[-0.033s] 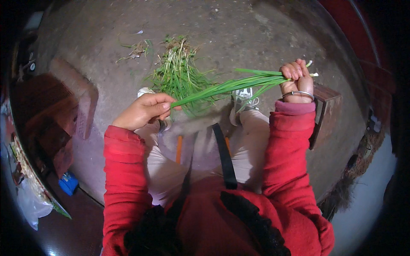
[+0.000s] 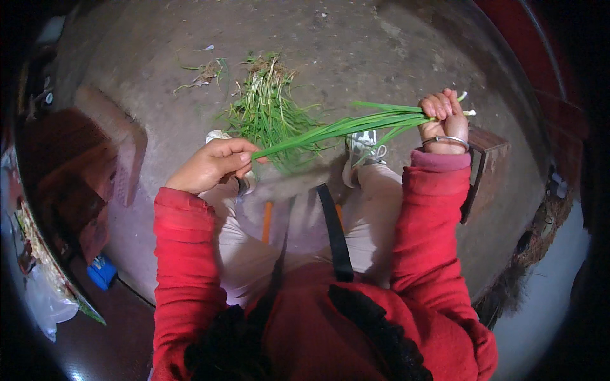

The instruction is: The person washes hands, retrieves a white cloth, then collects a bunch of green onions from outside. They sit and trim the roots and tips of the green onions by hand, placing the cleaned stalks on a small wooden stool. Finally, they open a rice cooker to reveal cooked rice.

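A small bunch of green onions, with long green leaves and white ends, stretches between my two hands above my knees. My left hand pinches the leaf tips between thumb and fingers. At the other end, my right hand, with a bangle on the wrist, is closed around the stems. The white ends stick out to the right past its fingers. Below and beyond the held bunch, a loose pile of similar greens with pale stems and roots lies on the floor by my shoes.
Trimmed roots and leaves lie left of the pile. A wooden stool stands at the right, and brown wooden furniture at the left. A blue packet and a clear plastic bag are at the lower left. A broom-like bundle lies lower right.
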`<state>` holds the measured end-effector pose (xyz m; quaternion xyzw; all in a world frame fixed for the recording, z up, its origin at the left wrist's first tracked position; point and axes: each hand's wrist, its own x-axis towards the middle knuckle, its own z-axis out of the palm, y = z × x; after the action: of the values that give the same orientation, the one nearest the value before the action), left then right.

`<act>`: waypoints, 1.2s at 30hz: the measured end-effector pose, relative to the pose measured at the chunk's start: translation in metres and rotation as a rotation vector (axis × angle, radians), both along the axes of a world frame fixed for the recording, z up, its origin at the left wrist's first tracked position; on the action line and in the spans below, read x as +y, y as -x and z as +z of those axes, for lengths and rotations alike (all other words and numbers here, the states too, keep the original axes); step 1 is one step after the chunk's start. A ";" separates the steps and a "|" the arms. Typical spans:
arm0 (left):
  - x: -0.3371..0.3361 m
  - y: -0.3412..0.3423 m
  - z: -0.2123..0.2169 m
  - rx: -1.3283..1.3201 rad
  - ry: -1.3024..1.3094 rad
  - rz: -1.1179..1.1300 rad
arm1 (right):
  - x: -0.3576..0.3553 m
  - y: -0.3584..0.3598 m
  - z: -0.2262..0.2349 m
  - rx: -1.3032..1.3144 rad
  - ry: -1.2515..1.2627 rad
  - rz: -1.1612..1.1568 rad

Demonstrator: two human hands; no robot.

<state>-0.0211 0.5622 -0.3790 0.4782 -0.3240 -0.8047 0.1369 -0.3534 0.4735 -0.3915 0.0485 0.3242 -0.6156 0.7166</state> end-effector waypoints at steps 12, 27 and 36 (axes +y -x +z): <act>0.019 -0.023 -0.046 -1.065 0.634 0.033 | -0.008 -0.017 -0.004 0.399 0.082 0.025; 0.039 0.089 0.030 -0.309 0.608 0.014 | 0.063 -0.118 0.031 0.028 0.096 0.446; 0.053 0.131 0.111 -0.240 0.562 0.015 | 0.116 -0.071 0.100 0.135 0.474 0.534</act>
<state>-0.1520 0.6151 -0.2684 0.5158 -0.5442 -0.6203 0.2305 -0.2823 0.5895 -0.2915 -0.2460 0.2202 -0.4665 0.8206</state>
